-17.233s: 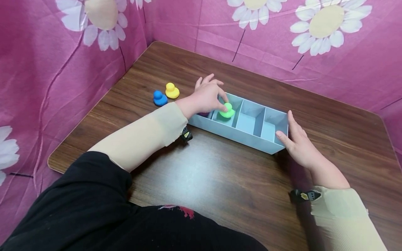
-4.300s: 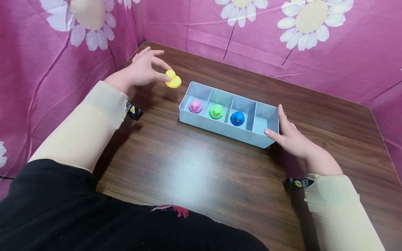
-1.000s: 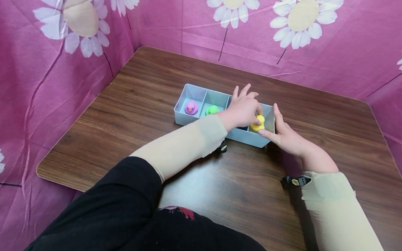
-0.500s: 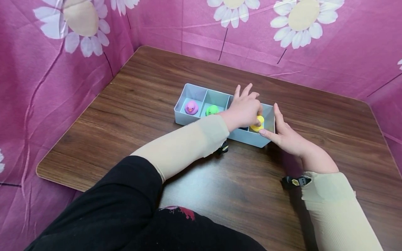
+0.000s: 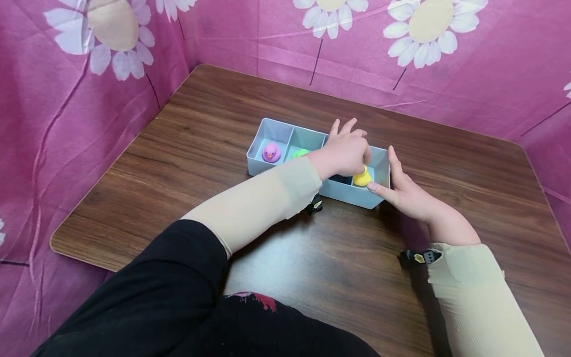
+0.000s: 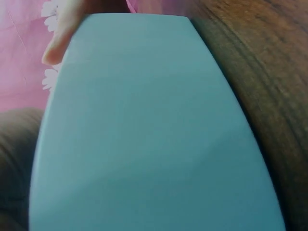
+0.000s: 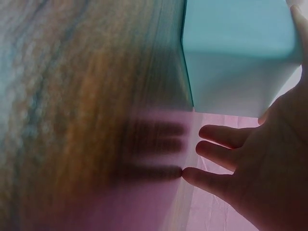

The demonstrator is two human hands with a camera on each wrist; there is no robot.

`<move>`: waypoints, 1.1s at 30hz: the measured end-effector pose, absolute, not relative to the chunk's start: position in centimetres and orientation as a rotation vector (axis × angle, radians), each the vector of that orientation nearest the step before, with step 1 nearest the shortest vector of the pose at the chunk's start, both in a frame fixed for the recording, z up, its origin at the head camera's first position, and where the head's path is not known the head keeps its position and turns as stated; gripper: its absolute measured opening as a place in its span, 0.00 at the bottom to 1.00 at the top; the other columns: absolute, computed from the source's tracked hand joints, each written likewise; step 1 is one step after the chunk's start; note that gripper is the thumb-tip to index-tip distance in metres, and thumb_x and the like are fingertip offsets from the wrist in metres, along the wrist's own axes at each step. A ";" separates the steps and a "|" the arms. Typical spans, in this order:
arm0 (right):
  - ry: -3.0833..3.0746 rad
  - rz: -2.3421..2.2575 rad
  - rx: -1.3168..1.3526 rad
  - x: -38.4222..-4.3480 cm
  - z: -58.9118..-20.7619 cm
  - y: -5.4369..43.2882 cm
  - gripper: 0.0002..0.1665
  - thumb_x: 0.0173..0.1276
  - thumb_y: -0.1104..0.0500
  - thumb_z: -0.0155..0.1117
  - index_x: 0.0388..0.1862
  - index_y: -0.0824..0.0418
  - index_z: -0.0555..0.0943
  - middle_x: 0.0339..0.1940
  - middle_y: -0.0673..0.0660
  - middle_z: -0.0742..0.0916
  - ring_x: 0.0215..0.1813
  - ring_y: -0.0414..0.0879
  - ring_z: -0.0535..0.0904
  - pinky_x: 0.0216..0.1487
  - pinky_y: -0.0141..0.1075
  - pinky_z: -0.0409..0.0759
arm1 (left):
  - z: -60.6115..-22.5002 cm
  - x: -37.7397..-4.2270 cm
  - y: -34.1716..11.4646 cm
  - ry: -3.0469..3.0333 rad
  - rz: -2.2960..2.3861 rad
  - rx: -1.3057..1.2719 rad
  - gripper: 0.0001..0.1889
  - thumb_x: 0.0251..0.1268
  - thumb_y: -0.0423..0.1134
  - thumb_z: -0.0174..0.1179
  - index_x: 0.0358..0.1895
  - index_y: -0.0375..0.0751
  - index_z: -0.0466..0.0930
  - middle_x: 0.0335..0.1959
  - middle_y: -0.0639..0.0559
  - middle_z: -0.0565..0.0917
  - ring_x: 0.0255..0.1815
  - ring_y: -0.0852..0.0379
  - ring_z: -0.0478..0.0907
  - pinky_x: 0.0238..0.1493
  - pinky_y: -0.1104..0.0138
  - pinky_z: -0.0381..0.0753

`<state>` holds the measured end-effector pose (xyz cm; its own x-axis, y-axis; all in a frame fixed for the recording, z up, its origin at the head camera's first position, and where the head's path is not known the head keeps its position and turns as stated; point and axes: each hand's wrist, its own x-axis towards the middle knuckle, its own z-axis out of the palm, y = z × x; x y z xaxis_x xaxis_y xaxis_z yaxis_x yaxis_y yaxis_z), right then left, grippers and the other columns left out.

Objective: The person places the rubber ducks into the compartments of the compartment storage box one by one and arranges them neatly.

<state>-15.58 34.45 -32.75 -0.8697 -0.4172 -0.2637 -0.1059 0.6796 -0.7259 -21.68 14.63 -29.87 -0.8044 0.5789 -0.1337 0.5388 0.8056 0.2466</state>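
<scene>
A light blue divided box [image 5: 352,194] stands on the wooden table, with a toy duck in each of its compartments. My left hand [image 5: 345,154] reaches over the box and pinches a yellow rubber duck [image 5: 361,177] by its head in the rightmost compartment; the thumb is hidden. My right hand [image 5: 412,196] holds the right end of the box between thumb and index finger, while its other fingers [image 7: 216,154] stretch out free beside the end wall. A pink duck [image 5: 271,152] sits in the leftmost compartment. Beside it, the green duck [image 5: 300,153] is partly covered by my left wrist, and a dark blue duck is mostly hidden.
The brown wooden table [image 5: 192,148] extends around the box on all sides. Pink cloth [image 5: 250,29] printed with daisies hangs behind and to the left of it. The long side wall of the box [image 6: 144,120] fills the left wrist view.
Blue and yellow ducks, earlier on the table, are now in the box. Within the last second the yellow duck has turned and shifted slightly left under my left fingers. My right hand stays put.
</scene>
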 end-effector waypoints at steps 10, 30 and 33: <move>2.486 -1.043 -0.411 -15.5 -32.8 34.4 0.59 0.76 0.48 0.56 0.75 0.46 0.17 0.78 0.56 0.29 0.77 0.55 0.27 0.72 0.60 0.36 | -29.9 -21.6 14.8 2.796 0.291 0.862 0.03 0.64 0.48 0.63 0.36 0.63 0.86 0.71 0.61 0.67 0.79 0.51 0.32 0.72 0.46 0.24; 2.476 -1.071 -0.440 -15.6 -32.8 34.5 0.59 0.76 0.51 0.56 0.75 0.47 0.17 0.78 0.57 0.30 0.78 0.56 0.30 0.72 0.61 0.38 | -29.7 -21.4 15.1 2.785 0.282 0.930 0.12 0.64 0.54 0.63 0.49 0.70 0.86 0.74 0.63 0.63 0.79 0.51 0.29 0.71 0.46 0.22; 2.478 -1.049 -0.435 -15.7 -32.8 34.6 0.59 0.77 0.50 0.56 0.75 0.47 0.16 0.78 0.56 0.29 0.78 0.55 0.28 0.72 0.61 0.38 | -29.8 -21.4 15.0 2.768 0.276 0.939 0.11 0.64 0.50 0.62 0.48 0.68 0.86 0.73 0.62 0.64 0.79 0.51 0.30 0.71 0.46 0.22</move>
<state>-15.66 34.55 -32.83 -0.8661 -0.4331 -0.2494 -0.1223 0.6675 -0.7344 -21.44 15.05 -29.81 -0.7764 0.6159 -0.1334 0.5774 0.7801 0.2411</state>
